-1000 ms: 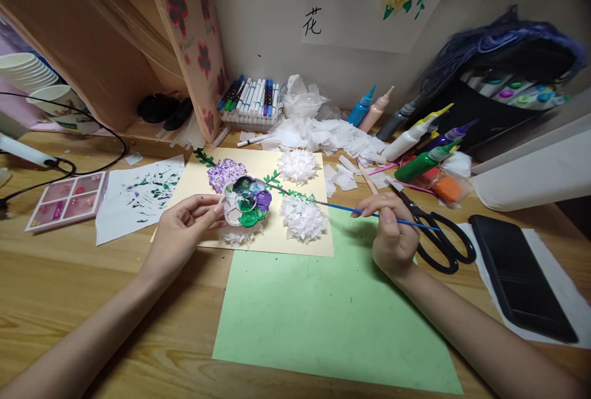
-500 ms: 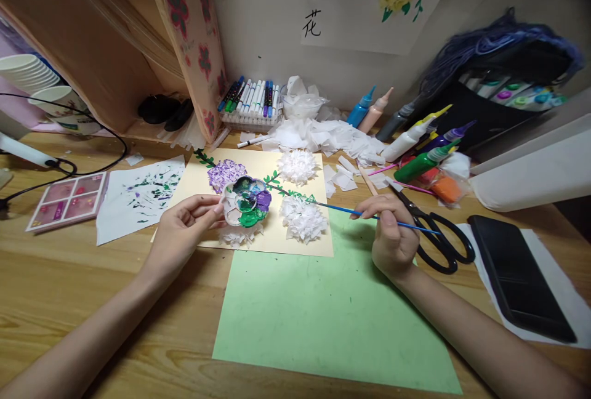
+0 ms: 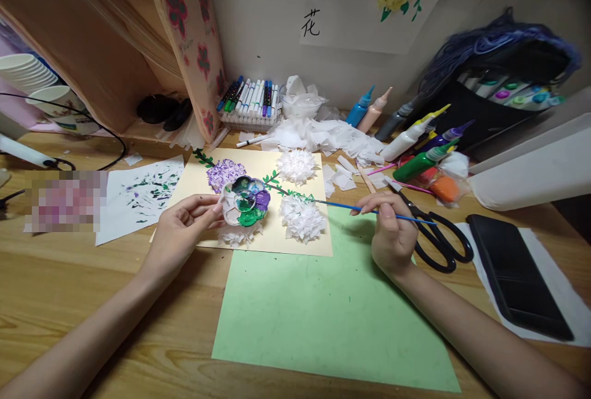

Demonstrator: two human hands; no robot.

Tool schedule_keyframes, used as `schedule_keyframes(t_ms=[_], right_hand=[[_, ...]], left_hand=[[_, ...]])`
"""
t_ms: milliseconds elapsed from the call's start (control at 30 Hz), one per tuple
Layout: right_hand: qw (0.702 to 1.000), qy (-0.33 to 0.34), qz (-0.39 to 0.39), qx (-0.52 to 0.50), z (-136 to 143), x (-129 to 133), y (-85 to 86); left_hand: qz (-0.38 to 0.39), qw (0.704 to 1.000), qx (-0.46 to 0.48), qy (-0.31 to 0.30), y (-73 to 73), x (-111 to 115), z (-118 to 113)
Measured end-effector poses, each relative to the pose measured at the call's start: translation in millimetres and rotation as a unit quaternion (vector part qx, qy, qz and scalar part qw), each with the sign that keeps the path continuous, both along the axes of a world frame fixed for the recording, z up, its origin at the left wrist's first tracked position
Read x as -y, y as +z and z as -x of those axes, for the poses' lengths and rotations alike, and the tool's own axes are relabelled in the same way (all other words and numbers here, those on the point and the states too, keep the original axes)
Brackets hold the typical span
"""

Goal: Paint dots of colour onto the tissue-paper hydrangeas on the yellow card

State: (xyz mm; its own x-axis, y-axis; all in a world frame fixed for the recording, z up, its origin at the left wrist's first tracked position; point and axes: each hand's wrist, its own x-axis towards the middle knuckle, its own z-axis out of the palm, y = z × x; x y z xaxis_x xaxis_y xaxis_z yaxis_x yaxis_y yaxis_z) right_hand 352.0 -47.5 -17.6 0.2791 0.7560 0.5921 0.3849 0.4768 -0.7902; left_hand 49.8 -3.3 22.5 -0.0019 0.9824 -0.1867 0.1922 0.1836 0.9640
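Observation:
My left hand [image 3: 191, 220] pinches the rim of a flower-shaped paint palette [image 3: 247, 201], smeared with green, purple, dark and blue paint. Between the fingers of my right hand [image 3: 391, 229] is a thin blue paintbrush [image 3: 341, 204], its tip by the painted green leaves above a white paper flower [image 3: 302, 219]. Those leaves are on a cream sheet [image 3: 286, 247], which also carries another white flower [image 3: 297, 167], a purple-tinted flower [image 3: 225, 174] and a third white one [image 3: 240, 235] partly behind the palette. Under the cream sheet's lower edge lies a green sheet [image 3: 323, 319].
Black-handled scissors [image 3: 443, 242] and a phone [image 3: 519, 276] lie on the right. Torn white paper [image 3: 323, 137], markers [image 3: 252, 100] and paint bottles [image 3: 425, 162] line the back. On the left are a paint-marked paper [image 3: 143, 193] and paper cups [image 3: 62, 106].
The brush and right hand have barely shifted, with the tip staying by the leaves. The left hand keeps the palette in nearly the same place.

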Motion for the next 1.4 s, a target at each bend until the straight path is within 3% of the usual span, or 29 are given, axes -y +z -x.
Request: schedule_keyframes(t_ms=[267,400,567,700,900,1133,1200,1300,1400], right_hand=[[0.999,0.012,0.033,-0.025,-0.8,-1.9,-2.4],[0.998,0.007,-0.019,-0.058,-0.3,-1.6,-3.0],[0.990,0.123,-0.039,0.066,8.5,11.8,2.8],[0.948,0.239,-0.033,0.206,17.1,20.0,11.8],[0.920,0.288,-0.021,0.264,24.7,17.0,14.6],[0.924,0.285,-0.017,0.254,23.5,19.8,12.3],[0.938,0.261,-0.019,0.226,21.0,20.0,9.9],[0.990,0.121,-0.020,0.075,14.2,13.5,4.7],[0.997,-0.001,0.025,-0.067,5.4,-0.4,1.3]], left_hand=[[-0.003,1.000,-0.004,0.000,1.3,-0.3,-1.2],[-0.002,1.000,0.008,-0.001,2.3,0.3,-2.0],[-0.006,1.000,-0.002,-0.011,0.8,0.8,-1.8],[-0.008,1.000,0.006,-0.024,-0.2,1.5,-2.4],[-0.006,0.999,0.037,-0.033,0.5,4.0,-4.2],[-0.002,0.999,0.040,-0.034,1.0,3.9,-4.3],[-0.002,0.999,0.036,-0.035,0.6,3.4,-3.9],[-0.004,0.999,0.039,-0.035,0.0,2.6,-2.6],[-0.008,0.999,0.039,-0.027,0.0,1.9,-1.4]])
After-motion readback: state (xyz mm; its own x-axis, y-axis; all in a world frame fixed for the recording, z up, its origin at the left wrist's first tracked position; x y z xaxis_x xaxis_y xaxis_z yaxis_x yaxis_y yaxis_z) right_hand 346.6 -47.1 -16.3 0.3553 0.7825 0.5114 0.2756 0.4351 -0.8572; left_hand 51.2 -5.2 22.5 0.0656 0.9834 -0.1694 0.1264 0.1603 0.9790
